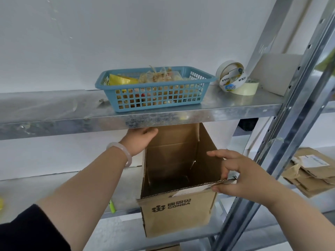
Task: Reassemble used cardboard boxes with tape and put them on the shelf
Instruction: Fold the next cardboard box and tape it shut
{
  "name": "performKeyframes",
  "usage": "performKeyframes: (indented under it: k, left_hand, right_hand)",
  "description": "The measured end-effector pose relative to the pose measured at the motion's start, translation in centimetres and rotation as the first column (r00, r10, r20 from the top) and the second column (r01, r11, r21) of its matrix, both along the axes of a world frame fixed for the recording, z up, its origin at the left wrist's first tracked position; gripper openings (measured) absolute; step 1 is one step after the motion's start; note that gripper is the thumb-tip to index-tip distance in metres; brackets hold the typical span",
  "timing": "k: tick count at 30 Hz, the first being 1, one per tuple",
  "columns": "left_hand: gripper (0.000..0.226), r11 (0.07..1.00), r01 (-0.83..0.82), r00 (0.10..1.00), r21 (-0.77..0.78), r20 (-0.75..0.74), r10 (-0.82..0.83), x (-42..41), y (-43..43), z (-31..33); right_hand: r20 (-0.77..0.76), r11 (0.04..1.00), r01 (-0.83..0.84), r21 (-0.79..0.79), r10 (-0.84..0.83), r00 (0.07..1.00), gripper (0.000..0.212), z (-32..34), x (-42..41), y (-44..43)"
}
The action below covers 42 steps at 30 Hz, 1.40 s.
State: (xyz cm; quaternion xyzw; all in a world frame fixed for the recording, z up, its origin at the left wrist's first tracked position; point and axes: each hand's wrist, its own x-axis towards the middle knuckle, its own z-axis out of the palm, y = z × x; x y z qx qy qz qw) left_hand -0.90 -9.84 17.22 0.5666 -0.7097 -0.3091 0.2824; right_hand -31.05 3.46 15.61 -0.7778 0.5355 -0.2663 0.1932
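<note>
While the box (176, 212) stands tall, mouth up, just below the upper shelf's (54, 109) front edge, between both hands, the right hand (241, 176) pinches its near right corner. The left hand (141, 142) touches the far left rim, fingers hidden, grip unclear. The box reads CONBA; the tape rolls (233, 77) read M&G.
</note>
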Motion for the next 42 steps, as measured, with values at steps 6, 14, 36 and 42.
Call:
performKeyframes:
  k: [6,14,36,42]
  left_hand:
    - [0.043,0.963,0.066,0.996,-0.262,0.077,-0.047,-0.7,2.4,-3.0]
    - [0.074,0.939,0.305,0.950,0.160,0.010,-0.311,2.7,3.9,-4.3]
    - [0.076,0.943,0.226,0.950,0.246,-0.269,-0.158,6.2,4.2,-6.3]
    - [0.098,0.915,0.264,0.933,0.306,-0.322,-0.162,6.6,5.5,-7.6]
  right_hand:
    - [0.143,1.000,-0.020,-0.012,0.021,0.990,0.025,-1.2,2.8,-0.6]
    - [0.210,0.998,0.059,0.017,-0.061,0.976,0.025,-2.6,4.5,0.7]
    - [0.474,0.920,0.174,0.351,-0.336,0.814,0.034,-2.8,5.4,0.4]
    - [0.471,0.921,0.221,0.322,-0.358,0.806,0.030,-3.1,4.6,-1.5]
